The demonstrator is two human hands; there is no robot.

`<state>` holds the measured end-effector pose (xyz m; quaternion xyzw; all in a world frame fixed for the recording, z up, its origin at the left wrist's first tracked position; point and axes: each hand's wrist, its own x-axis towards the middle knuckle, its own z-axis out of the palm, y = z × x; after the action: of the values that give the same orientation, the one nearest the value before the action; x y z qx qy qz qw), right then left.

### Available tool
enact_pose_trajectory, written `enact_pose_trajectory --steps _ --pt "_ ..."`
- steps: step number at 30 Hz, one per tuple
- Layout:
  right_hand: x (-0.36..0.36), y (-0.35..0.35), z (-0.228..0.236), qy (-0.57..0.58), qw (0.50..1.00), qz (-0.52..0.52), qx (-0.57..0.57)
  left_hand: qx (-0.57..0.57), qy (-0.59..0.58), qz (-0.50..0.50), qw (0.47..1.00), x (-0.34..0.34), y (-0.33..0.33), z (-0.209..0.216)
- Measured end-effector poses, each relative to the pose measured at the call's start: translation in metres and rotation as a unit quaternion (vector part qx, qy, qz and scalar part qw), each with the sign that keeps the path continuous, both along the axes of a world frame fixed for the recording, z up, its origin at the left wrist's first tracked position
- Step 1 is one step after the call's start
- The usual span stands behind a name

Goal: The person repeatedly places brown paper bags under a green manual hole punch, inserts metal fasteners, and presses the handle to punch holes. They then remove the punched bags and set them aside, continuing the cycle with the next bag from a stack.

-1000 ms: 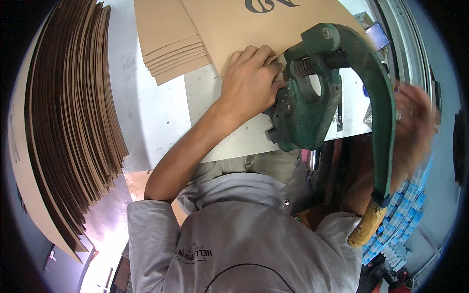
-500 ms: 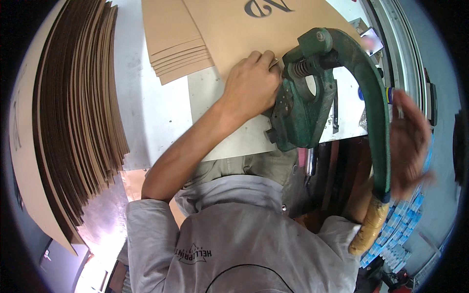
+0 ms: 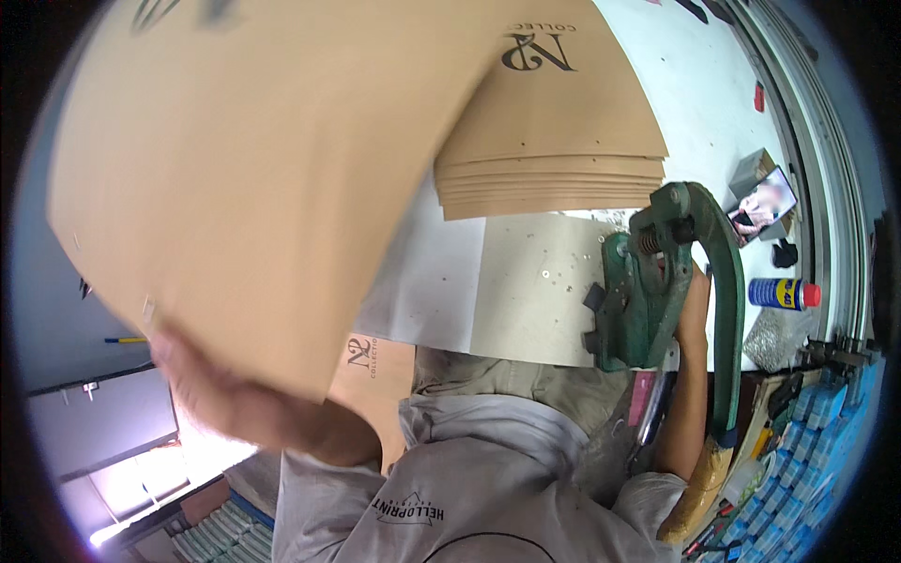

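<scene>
A large brown kraft sheet [image 3: 272, 169] is raised across the left of the view, its face blurred by motion. My left hand [image 3: 202, 375], also blurred, is closed on its lower left edge. To the right stands a green hand press [image 3: 648, 310] with a spring and a long curved lever [image 3: 727, 328]. My right hand [image 3: 698, 281] is behind the press body; its fingers are hidden. Beyond the press, printed brown sheets [image 3: 554, 113] with small punched holes lie in a staggered stack. Small metal rings [image 3: 546, 274] are scattered on the grey board in front of it.
A blue and yellow spray can with a red cap [image 3: 784, 294] lies at the right, beside a clear bag of small pieces [image 3: 779, 340]. A phone [image 3: 765, 206] leans on a grey box. Blue bins [image 3: 807, 441] stand below right. Another printed brown sheet [image 3: 380, 375] is at my left side.
My left hand has left the press and now holds a raised sheet at the left. My right hand has moved from beyond the lever to behind the press. The whole view has shifted.
</scene>
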<state>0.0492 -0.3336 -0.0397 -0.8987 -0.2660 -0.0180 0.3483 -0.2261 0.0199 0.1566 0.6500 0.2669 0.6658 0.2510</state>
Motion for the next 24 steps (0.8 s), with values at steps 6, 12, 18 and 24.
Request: enact_pose_trajectory --steps 6,12,18,24 --pt "0.008 0.003 0.013 0.129 0.991 -0.042 0.01 -0.007 0.08 0.102 0.992 -0.11 0.037 0.012" --pt "-0.009 0.011 0.041 0.177 0.961 0.064 0.205 -0.178 -0.043 0.135 0.974 -0.103 0.047 0.028" --pt "0.006 -0.008 0.001 0.125 0.965 0.093 0.213 0.26 -0.099 0.208 0.938 -0.051 -0.002 0.006" --pt "0.004 0.01 0.009 0.187 0.953 0.027 0.237 0.126 0.248 -0.339 0.899 0.114 -0.052 -0.082"
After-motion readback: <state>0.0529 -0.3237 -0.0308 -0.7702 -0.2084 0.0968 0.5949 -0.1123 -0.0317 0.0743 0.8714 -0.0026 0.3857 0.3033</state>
